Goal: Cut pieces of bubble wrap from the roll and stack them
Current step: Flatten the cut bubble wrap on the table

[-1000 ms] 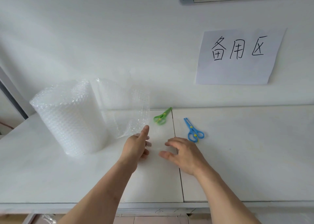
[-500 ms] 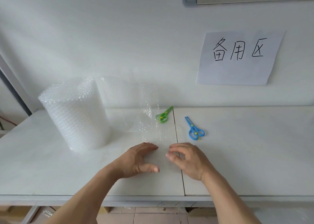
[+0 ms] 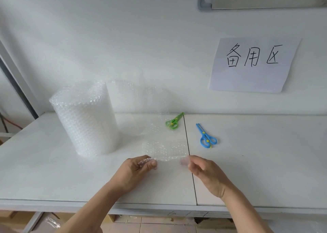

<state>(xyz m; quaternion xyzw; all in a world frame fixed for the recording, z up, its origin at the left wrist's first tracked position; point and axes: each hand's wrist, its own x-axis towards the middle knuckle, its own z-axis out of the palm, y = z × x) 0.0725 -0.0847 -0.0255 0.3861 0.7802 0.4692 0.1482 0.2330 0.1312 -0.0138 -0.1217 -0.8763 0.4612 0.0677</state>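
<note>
The bubble wrap roll (image 3: 85,119) stands upright on the white surface (image 3: 44,162), toward the surface's left rear. A loose sheet of bubble wrap (image 3: 159,126) runs from the roll's right side, standing behind and to the right of the roll, then bends down and lies flat on the surface in front and to the right of the roll.

The free end of the sheet (image 3: 165,151) lies to the right of the roll's base, across the seam (image 3: 192,167) between the two surface panels. Both hands hold this near edge.

Left hand (image 3: 136,170): grip clenched on the left corner of the sheet's near edge, the wrap pinched between thumb and curled fingers. The hand is in front and to the right of the roll.

Right hand (image 3: 203,172): grip pinching the right corner of the same edge between thumb and fingertips. It is farther right of the roll than the left hand, just past the seam.

Green scissors (image 3: 174,121) lie on the surface to the right of the roll, beside the standing part of the sheet, near the wall. Blue scissors (image 3: 206,136) lie farther right of the roll, beyond the seam, apart from the green pair. Neither pair is touched by a hand.

A paper sign (image 3: 253,64) with handwritten characters hangs on the wall, above and well right of the roll.
</note>
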